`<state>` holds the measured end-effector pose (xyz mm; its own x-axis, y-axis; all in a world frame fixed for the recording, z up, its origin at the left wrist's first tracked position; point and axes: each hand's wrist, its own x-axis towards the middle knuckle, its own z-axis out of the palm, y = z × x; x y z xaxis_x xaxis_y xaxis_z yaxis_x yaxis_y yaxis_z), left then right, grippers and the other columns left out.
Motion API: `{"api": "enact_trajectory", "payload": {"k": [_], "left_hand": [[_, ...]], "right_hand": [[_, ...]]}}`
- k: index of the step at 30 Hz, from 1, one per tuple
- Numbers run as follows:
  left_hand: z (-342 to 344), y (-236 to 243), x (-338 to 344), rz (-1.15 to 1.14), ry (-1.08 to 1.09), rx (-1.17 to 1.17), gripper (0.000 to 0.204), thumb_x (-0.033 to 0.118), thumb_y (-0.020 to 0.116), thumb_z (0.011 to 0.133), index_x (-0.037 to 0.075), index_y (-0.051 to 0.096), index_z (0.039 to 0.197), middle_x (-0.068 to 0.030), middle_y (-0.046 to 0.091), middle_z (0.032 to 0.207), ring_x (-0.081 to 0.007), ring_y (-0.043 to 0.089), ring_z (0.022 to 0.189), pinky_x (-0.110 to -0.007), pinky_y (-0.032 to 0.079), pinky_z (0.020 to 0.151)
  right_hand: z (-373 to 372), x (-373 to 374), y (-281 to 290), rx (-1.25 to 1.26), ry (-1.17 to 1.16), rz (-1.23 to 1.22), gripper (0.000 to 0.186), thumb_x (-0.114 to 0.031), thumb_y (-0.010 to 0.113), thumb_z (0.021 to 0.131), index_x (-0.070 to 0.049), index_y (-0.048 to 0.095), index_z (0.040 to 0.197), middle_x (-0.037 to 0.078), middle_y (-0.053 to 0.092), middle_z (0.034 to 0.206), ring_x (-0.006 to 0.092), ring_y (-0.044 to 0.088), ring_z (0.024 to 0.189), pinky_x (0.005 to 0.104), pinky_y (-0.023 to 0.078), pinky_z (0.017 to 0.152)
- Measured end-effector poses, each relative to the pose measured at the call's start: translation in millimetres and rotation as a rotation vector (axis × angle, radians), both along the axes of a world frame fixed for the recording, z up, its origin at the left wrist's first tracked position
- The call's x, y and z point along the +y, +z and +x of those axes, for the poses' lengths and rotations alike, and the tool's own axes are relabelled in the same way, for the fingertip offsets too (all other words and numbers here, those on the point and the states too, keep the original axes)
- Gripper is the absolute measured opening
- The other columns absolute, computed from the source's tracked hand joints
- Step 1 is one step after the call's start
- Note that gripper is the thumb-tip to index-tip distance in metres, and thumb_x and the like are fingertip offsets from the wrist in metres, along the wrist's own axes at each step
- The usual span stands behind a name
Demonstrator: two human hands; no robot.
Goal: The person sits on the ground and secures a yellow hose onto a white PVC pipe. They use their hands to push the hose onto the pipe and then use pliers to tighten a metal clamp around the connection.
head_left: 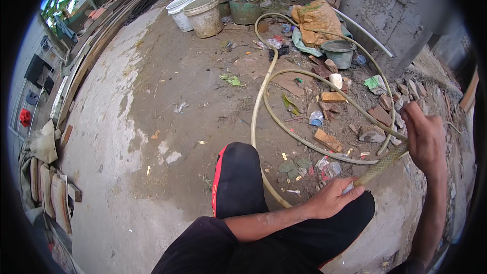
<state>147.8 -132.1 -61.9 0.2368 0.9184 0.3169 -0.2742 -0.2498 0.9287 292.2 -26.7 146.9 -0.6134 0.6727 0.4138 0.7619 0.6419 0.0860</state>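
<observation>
My left hand [335,199] is closed round one part of a yellowish braided hose [380,166], low over my right knee. Something pale shows at that grip, too small to make out. Farther right and higher, my right hand [425,137] is closed on the same hose, its fingers curled and partly hidden. Between the two hands the hose slants up to the right. Beyond them, the rest of it lies in wide loops on the muddy ground, one strand passing beside my left knee [239,177].
Several buckets [204,18] stand at the back. An orange sack [318,23] lies near a small grey bucket [338,55] by the wall. Broken bricks [328,140], stones [372,134] and litter cover the ground ahead on the right. Long planks [96,45] line the left side.
</observation>
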Motion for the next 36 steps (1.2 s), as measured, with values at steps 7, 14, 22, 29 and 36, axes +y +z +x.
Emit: {"api": "enact_trajectory", "payload": {"k": [7, 14, 22, 29, 36], "left_hand": [[-35.8, -23.9, 105.2, -0.505, 0.032, -0.062, 0.035, 0.04, 0.048, 0.111, 0.008, 0.061, 0.11, 0.0047, 0.048, 0.07, -0.0028, 0.04, 0.049, -0.021, 0.035, 0.043], [-9.3, -12.5, 93.0, -0.244, -0.283, 0.26, 0.039, 0.037, 0.055, 0.109, 0.005, 0.064, 0.13, 0.0045, 0.053, 0.074, -0.0064, 0.055, 0.061, -0.026, 0.049, 0.056], [11.2, 0.3, 41.8, -0.099, -0.611, 0.422, 0.045, 0.035, 0.069, 0.1, -0.003, 0.061, 0.123, -0.0099, 0.064, 0.086, -0.0181, 0.064, 0.079, -0.034, 0.052, 0.075], [-19.2, -36.6, 33.7, -0.375, -1.361, 0.641, 0.04, 0.037, 0.075, 0.095, 0.001, 0.06, 0.083, -0.0027, 0.059, 0.067, -0.0101, 0.056, 0.057, -0.031, 0.043, 0.053], [-27.8, -62.9, -3.3, -0.262, -0.978, 0.875, 0.045, 0.036, 0.074, 0.091, -0.006, 0.069, 0.078, -0.0198, 0.066, 0.066, -0.0332, 0.069, 0.063, -0.045, 0.052, 0.064]], "right_hand": [[17.1, 84.3, -89.2, 0.439, -0.076, 0.253, 0.01, -0.01, 0.059, 0.101, -0.003, 0.064, 0.105, 0.014, 0.066, 0.086, 0.0332, 0.066, 0.08, 0.0437, 0.047, 0.068], [45.2, -19.6, -129.0, 1.025, -0.455, 0.104, 0.013, -0.008, 0.061, 0.1, -0.001, 0.07, 0.106, 0.011, 0.061, 0.082, 0.0233, 0.058, 0.07, 0.035, 0.045, 0.066], [78.0, -92.2, -96.0, 0.05, -0.098, -0.213, 0.01, -0.009, 0.071, 0.085, -0.009, 0.065, 0.094, 0.007, 0.058, 0.081, 0.0254, 0.061, 0.077, 0.0411, 0.048, 0.068], [67.7, -148.8, -114.2, -0.093, 0.111, -0.499, 0.02, -0.028, 0.072, 0.087, -0.012, 0.065, 0.098, 0.003, 0.056, 0.075, 0.02, 0.065, 0.069, 0.0341, 0.052, 0.061], [67.2, -151.2, -148.0, -0.176, 0.255, -0.515, 0.029, -0.032, 0.061, 0.098, -0.003, 0.061, 0.093, 0.004, 0.057, 0.072, 0.0196, 0.065, 0.06, 0.0332, 0.052, 0.051]]}}
